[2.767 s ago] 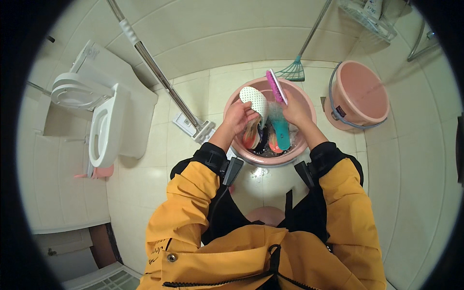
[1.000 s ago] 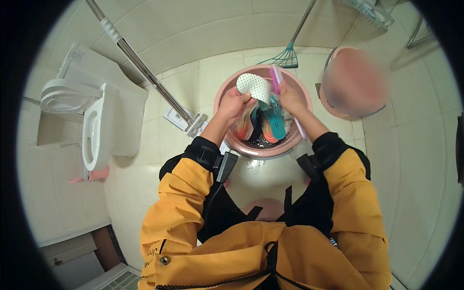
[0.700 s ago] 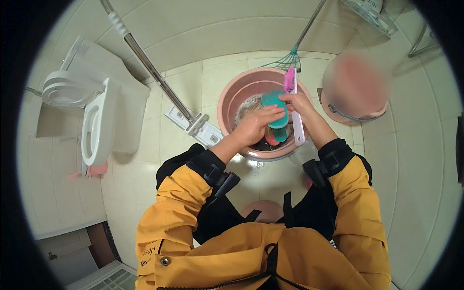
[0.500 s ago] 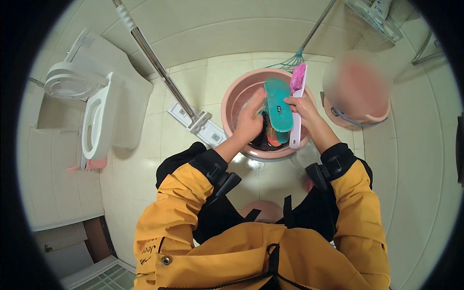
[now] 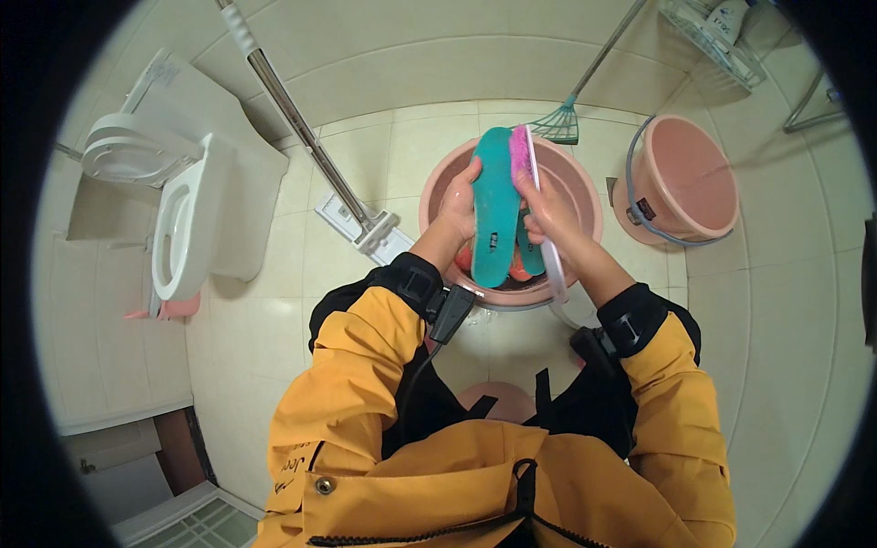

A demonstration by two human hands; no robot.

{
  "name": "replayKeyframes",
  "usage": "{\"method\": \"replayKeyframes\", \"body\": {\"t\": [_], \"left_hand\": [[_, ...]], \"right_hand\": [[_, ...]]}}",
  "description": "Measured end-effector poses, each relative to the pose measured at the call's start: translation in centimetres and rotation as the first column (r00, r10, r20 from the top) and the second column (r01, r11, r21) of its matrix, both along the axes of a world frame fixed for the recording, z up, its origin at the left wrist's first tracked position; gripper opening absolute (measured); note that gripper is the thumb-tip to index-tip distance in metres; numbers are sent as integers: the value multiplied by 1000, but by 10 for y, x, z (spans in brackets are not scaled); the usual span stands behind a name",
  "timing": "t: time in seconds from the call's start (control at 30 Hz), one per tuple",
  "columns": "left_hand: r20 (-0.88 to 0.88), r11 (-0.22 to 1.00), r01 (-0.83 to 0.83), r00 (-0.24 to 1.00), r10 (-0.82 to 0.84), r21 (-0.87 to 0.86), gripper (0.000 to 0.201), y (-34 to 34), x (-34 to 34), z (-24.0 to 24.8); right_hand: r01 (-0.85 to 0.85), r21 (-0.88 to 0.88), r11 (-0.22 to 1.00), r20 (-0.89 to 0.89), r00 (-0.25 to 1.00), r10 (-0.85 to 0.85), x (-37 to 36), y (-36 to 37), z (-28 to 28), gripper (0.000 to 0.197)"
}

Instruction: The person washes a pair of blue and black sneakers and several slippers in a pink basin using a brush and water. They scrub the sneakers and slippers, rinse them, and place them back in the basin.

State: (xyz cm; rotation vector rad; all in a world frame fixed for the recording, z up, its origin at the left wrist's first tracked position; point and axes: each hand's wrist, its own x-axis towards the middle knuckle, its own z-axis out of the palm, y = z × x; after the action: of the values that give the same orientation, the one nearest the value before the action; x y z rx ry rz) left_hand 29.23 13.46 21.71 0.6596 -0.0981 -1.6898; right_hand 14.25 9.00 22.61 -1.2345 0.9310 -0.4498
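Observation:
Over a pink basin, my left hand is closed on the left edge of a long teal insole, which stands lengthwise with a small dark mark near its lower end. My right hand is wrapped round a scrub brush with a pale lilac handle. The brush's pink bristles lie against the upper right edge of the insole. Part of a second teal insole shows beneath my right hand. Orange items lie low in the basin, mostly covered by the insoles.
A pink bucket with a grey handle stands to the right of the basin. A flat mop leans at the left, and a teal rake-like broom is behind the basin. Farther left is a white toilet; a corner shelf hangs at upper right.
The insole has come into my left hand and shifted left, its mark now near the lower end. My right hand has moved left with the brush, bringing the bristles against the insole.

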Motion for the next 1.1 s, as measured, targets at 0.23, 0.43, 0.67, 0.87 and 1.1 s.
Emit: {"method": "replayKeyframes", "body": {"t": [0.23, 0.43, 0.67, 0.87, 1.1], "left_hand": [[65, 992, -111, 992, 108, 51, 43, -9, -7, -23], [43, 965, -178, 984, 172, 194, 44, -5, -20, -22], [201, 963, -235, 958, 206, 134, 43, -3, -26, -33], [374, 942, -296, 901, 220, 157, 45, 0, -28, -33], [266, 963, -222, 948, 176, 155, 46, 0, -26, -49]], "right_hand": [[-242, -737, 631, -488, 837, -249, 12, 3, -15, 48], [-308, -579, 755, -532, 845, -63, 17, 22, -14, 48], [-408, -496, 767, -583, 811, 55, 18, 25, -16, 49], [-474, -423, 772, -620, 773, 135, 17, 30, -3, 50], [-293, -522, 801, -584, 807, -86, 19, 23, -13, 50]]}}
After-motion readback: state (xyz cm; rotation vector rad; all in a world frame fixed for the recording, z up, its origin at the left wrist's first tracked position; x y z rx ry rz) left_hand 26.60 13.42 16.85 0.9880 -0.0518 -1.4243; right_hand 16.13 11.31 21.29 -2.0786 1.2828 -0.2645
